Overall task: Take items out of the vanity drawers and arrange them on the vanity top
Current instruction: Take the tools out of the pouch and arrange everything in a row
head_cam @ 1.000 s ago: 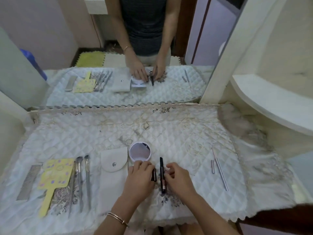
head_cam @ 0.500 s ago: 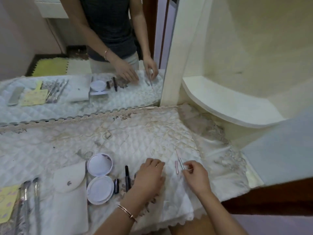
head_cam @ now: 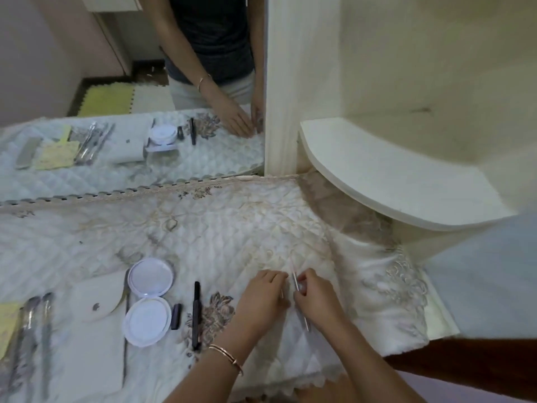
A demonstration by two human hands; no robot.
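Note:
On the white quilted vanity cloth [head_cam: 220, 237], my right hand [head_cam: 318, 301] pinches a long thin silver stick [head_cam: 304, 321] that lies towards the front edge. My left hand [head_cam: 261, 298] rests palm down just left of it, fingertips closed on a short silver stick [head_cam: 282, 293]. To the left lie a long black pencil [head_cam: 196, 312], a small black cap [head_cam: 176, 315], an open round white compact [head_cam: 148, 298], a white snap pouch [head_cam: 97, 301] and grey makeup brushes [head_cam: 37, 318]. No drawer is in view.
A wall mirror [head_cam: 87, 68] stands behind the cloth and reflects the items and a person. A curved white shelf [head_cam: 377, 181] juts out at the right above the cloth's lace end [head_cam: 401, 280]. A yellow hand mirror [head_cam: 7, 321] shows at the left edge.
Both hands left the black pencil and moved right to the silver sticks. My left hand has since slid over beside my right hand. The view has swung right.

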